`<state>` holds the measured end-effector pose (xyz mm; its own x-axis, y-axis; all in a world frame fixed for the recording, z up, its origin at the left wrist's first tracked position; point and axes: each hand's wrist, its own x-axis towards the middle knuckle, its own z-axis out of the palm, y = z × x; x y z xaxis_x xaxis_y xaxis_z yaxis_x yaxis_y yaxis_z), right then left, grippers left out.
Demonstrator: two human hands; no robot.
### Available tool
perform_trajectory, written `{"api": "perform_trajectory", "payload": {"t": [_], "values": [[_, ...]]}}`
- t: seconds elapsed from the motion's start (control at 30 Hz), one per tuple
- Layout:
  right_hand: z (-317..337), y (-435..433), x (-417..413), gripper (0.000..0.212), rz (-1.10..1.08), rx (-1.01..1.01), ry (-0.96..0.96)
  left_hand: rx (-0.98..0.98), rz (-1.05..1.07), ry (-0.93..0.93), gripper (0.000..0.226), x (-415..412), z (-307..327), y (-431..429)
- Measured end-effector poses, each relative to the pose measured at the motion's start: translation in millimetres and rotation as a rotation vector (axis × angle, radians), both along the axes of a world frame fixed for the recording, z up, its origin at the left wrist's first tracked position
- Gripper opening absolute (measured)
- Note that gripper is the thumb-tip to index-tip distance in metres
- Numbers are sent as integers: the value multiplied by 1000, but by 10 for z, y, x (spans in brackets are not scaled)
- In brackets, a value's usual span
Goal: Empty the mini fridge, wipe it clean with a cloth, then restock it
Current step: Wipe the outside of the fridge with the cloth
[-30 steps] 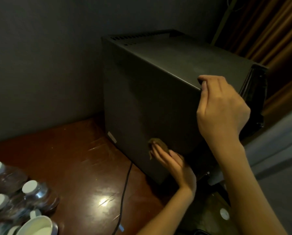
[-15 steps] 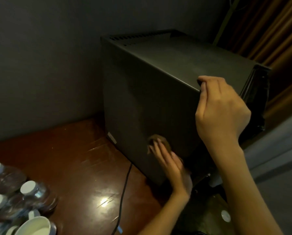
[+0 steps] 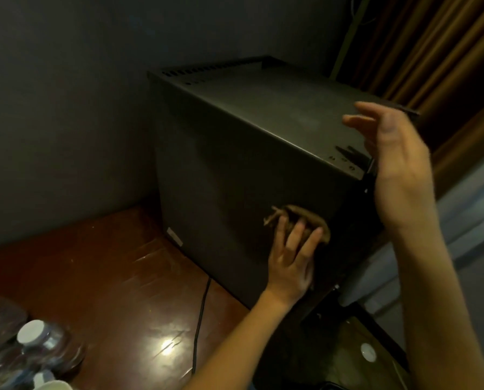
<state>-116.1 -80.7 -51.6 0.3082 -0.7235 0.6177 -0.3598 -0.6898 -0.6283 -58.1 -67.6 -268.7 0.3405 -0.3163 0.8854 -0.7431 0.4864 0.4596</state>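
Note:
A dark grey mini fridge (image 3: 235,153) stands on a reddish wooden table, its side panel facing me. My left hand (image 3: 291,260) presses a small brown cloth (image 3: 305,220) flat against the lower part of that side panel, near the front edge. My right hand (image 3: 395,167) hovers with fingers spread just off the fridge's top front corner, holding nothing. The fridge's door and inside are hidden from here.
Several water bottles (image 3: 35,347) with white caps and a white cup rim (image 3: 52,385) sit at the table's lower left. A black power cable (image 3: 200,325) runs across the table (image 3: 108,277) from the fridge. A grey wall is behind; brown curtains (image 3: 432,52) hang on the right.
My right hand has let go of the fridge's top edge and opened, lifting to the right. My left hand has slid the cloth up and toward the front edge.

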Motion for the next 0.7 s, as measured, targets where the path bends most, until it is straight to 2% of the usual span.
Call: {"api": "perform_trajectory", "payload": {"t": [0.07, 0.13, 0.23, 0.33, 0.4, 0.43, 0.47, 0.53, 0.63, 0.7], "values": [[-20, 23, 41, 39, -9, -22, 62, 32, 9, -107, 56, 68, -41, 14], [-10, 27, 65, 40, -9, -26, 57, -44, 33, -182, 53, 151, 292, -61], [-7, 26, 82, 41, 3, -1, 23, -180, 37, -204, 35, 206, 891, -184], [-13, 34, 106, 39, -22, -10, 26, -163, 35, -6, 45, 125, 782, -218], [-32, 33, 113, 39, -66, -33, 55, -1, 45, 262, 49, -23, 387, -111], [-42, 28, 118, 39, -91, -48, 78, 89, 52, 355, 50, -104, 189, -29], [-51, 27, 123, 38, -115, -61, 105, 165, 56, 370, 51, -172, 24, 51], [-65, 27, 130, 38, -151, -85, 152, 191, 9, 208, 52, -197, -49, 131], [-54, 32, 124, 37, -157, -97, 162, -61, -60, -142, 49, 75, 475, -43], [-43, 32, 127, 37, -144, -83, 145, -214, -12, -254, 41, 259, 871, -213]]}}
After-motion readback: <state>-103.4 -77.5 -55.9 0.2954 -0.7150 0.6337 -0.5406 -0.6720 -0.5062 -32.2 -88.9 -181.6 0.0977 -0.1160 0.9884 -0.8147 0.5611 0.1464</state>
